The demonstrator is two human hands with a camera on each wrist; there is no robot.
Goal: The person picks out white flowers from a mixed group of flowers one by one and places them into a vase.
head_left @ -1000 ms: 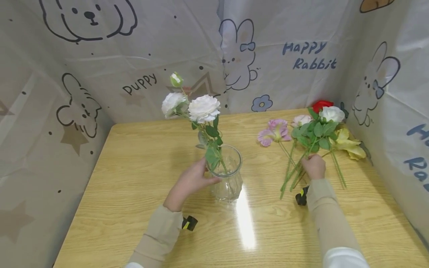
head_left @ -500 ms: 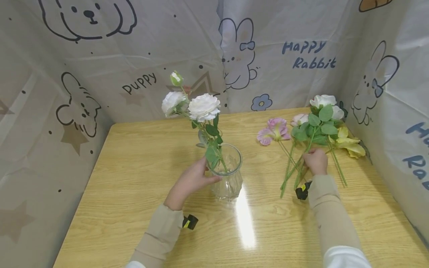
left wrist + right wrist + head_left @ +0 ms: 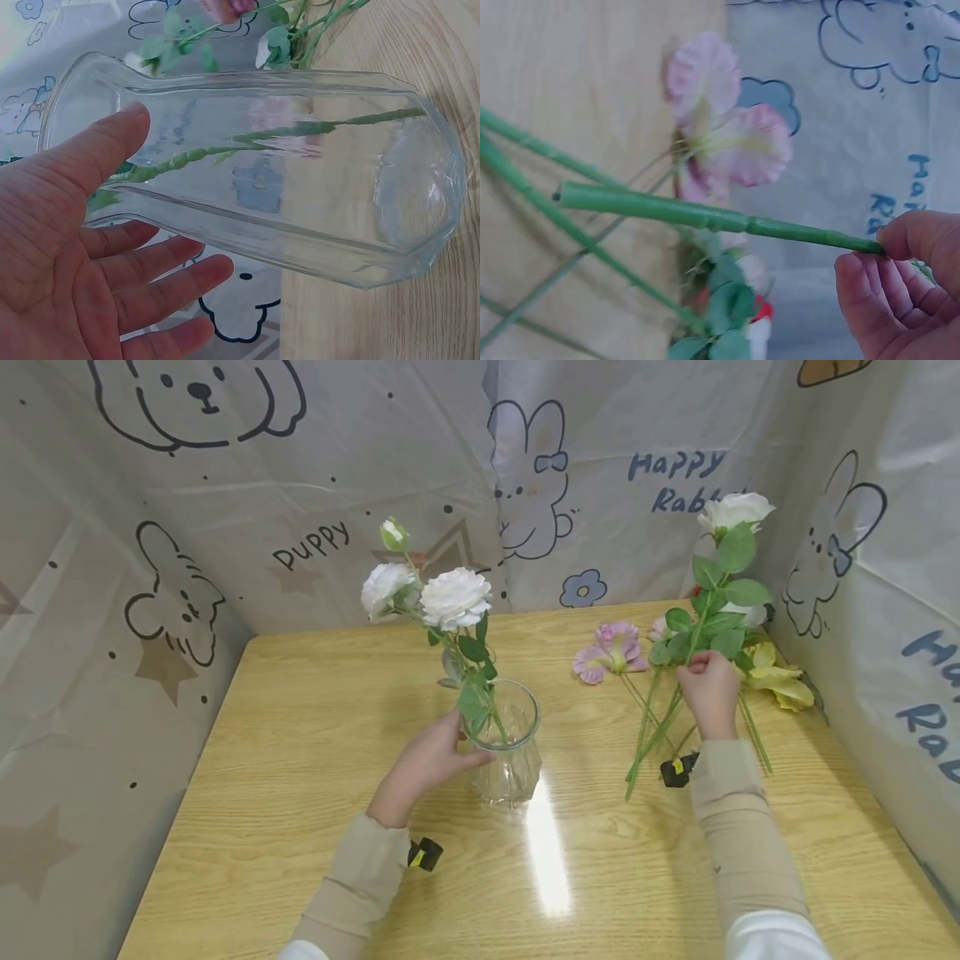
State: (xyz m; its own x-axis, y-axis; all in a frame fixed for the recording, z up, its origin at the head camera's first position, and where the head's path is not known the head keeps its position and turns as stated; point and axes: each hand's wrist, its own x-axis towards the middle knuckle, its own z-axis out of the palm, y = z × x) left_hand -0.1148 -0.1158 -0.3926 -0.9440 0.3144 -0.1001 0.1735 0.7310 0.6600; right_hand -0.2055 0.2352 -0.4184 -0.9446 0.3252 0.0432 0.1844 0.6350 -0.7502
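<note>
A clear glass vase point(image 3: 508, 768) stands upright on the table, with a white flower spray point(image 3: 456, 602) leaning left out of its mouth. My left hand point(image 3: 431, 764) holds the vase at its neck, thumb on the near side; in the left wrist view the other fingers point(image 3: 176, 292) spread loosely along the glass. Over at the right, my right hand point(image 3: 708, 689) pinches the green stem of a white rose point(image 3: 737, 512) between thumb and fingers. The rose is raised above the other flowers, and its cut stem end point(image 3: 570, 196) points free in the right wrist view.
Beneath the right hand lie loose flowers: a pink-purple iris-like bloom point(image 3: 611, 653), a yellow flower point(image 3: 780, 681), and others partly hidden by leaves, their stems point(image 3: 645, 752) crossing on the wooden table point(image 3: 315, 718). Printed cloth point(image 3: 420, 460) walls the back and both sides.
My right hand has lifted the white rose up from the pile and slightly away from me, its bloom rising against the back cloth. My left hand and the vase keep their place.
</note>
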